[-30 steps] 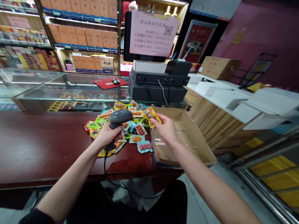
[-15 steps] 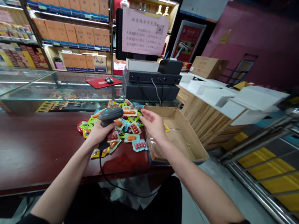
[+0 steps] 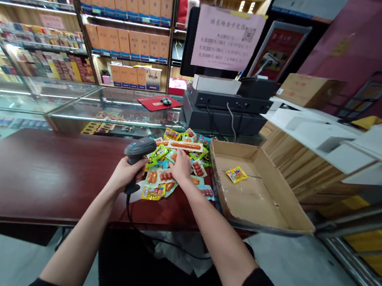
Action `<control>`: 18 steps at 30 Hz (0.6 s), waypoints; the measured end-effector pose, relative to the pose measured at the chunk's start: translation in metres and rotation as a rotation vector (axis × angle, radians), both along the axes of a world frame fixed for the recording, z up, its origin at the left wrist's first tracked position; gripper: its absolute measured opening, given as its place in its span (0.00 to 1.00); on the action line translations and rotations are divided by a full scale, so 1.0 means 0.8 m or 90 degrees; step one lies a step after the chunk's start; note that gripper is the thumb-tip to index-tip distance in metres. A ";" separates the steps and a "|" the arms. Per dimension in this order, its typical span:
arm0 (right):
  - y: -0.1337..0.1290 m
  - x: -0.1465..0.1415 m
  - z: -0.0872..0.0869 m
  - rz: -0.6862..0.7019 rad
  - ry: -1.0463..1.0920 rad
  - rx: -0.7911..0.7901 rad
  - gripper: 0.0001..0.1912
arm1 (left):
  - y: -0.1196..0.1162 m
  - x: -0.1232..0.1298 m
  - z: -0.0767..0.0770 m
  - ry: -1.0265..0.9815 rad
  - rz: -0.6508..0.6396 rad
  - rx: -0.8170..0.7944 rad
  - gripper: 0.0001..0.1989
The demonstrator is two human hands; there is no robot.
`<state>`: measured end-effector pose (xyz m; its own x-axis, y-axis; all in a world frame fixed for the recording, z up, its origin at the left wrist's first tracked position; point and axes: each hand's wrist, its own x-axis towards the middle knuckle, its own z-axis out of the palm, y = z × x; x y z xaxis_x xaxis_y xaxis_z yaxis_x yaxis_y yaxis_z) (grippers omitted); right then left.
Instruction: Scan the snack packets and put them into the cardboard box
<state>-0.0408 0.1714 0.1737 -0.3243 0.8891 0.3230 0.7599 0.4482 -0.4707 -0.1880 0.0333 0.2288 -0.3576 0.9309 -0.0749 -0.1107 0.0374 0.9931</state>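
My left hand [image 3: 125, 172] is closed round the handle of a dark handheld barcode scanner [image 3: 140, 149], its head tilted up and its cable hanging below. My right hand [image 3: 182, 166] is down on a heap of small snack packets [image 3: 159, 156], fingers bent together against them; what the fingertips pinch, if anything, is hidden. Packets of small sausages [image 3: 166, 176] lie under and beside the hand, and one long sausage packet [image 3: 186, 145] lies behind it. To the right stands a shallow cardboard box [image 3: 267, 204] with one yellow packet [image 3: 236, 174] inside.
The dark red table [image 3: 49, 176] extends left. Behind the heap are a glass counter [image 3: 121, 110], a red mouse mat [image 3: 154, 103] and a monitor [image 3: 189, 44] over a black cash drawer [image 3: 224, 119]. A metal railing [image 3: 364, 269] stands at the right.
My right hand has moved from beside the box's left edge onto the packets, uncovering the yellow packet in the box. The view has turned left. My left hand still holds the scanner.
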 end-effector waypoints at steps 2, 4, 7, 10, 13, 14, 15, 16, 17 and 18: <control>0.001 0.000 -0.007 0.012 -0.020 0.015 0.29 | 0.000 -0.003 -0.001 -0.017 0.005 0.008 0.18; 0.002 0.001 -0.010 0.043 -0.001 0.024 0.26 | 0.002 -0.004 -0.003 -0.024 0.002 0.008 0.18; 0.008 0.001 -0.008 0.059 0.053 0.018 0.21 | 0.011 -0.006 -0.006 -0.012 -0.017 -0.004 0.18; 0.022 -0.001 0.001 0.036 0.228 -0.027 0.18 | 0.030 -0.011 -0.001 0.023 -0.022 0.012 0.18; 0.038 -0.004 0.015 0.083 0.554 -0.192 0.16 | 0.057 -0.019 0.015 0.072 -0.041 0.028 0.18; 0.042 -0.005 0.020 0.111 0.646 -0.261 0.17 | 0.067 -0.021 0.021 0.090 -0.054 0.025 0.18; 0.046 -0.005 0.025 0.135 0.724 -0.322 0.17 | 0.077 -0.022 0.027 0.106 -0.066 0.022 0.18; 0.048 -0.005 0.030 0.154 0.787 -0.369 0.18 | 0.087 -0.023 0.032 0.121 -0.077 0.019 0.18; 0.050 -0.004 0.035 0.166 0.838 -0.400 0.18 | 0.097 -0.023 0.036 0.131 -0.087 0.016 0.18; 0.051 -0.004 0.040 0.174 0.874 -0.417 0.18 | 0.107 -0.022 0.039 0.136 -0.100 0.015 0.18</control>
